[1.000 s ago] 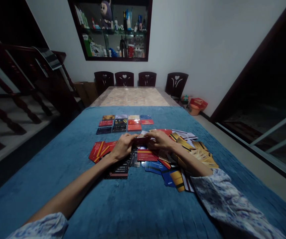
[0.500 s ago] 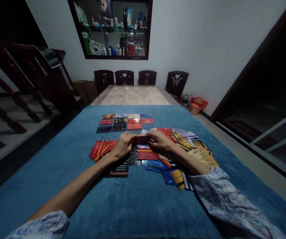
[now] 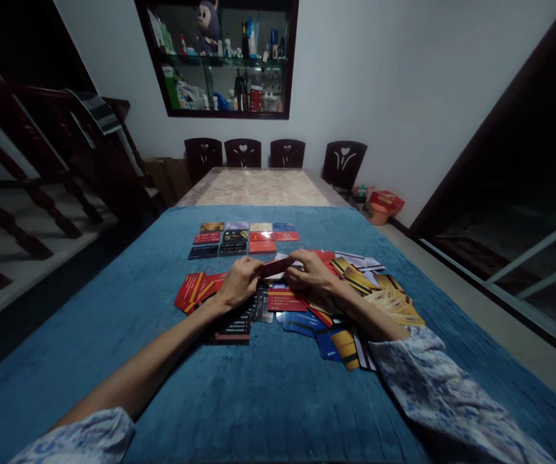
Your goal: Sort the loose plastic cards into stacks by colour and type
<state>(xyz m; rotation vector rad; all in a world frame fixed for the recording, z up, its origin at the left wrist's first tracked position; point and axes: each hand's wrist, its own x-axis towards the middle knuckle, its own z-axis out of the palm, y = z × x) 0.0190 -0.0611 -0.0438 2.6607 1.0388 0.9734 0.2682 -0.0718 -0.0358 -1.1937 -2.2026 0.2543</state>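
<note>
Between my two hands a dark red card (image 3: 274, 267) is held up, tilted with its right end higher; whether it is one card or a thin stack I cannot tell. My left hand (image 3: 239, 282) pinches its left end, and my right hand (image 3: 308, 270) pinches the right end. Beneath them lie loose cards: a red card with yellow stripes (image 3: 287, 299), black cards (image 3: 233, 327) and blue cards (image 3: 301, 322). Red cards (image 3: 191, 290) fan out left of my left hand. Gold cards (image 3: 393, 306) spread beyond my right wrist.
Further off, several cards lie in neat rows, among them a black and yellow card (image 3: 236, 236) and a red card (image 3: 262, 247). A blue cloth (image 3: 171, 386) covers the near part of the table (image 3: 263, 187). Dark chairs (image 3: 345, 161) stand at its far end.
The dark red card has tilted, its right end rising with my right hand's fingers. The view has shifted very slightly.
</note>
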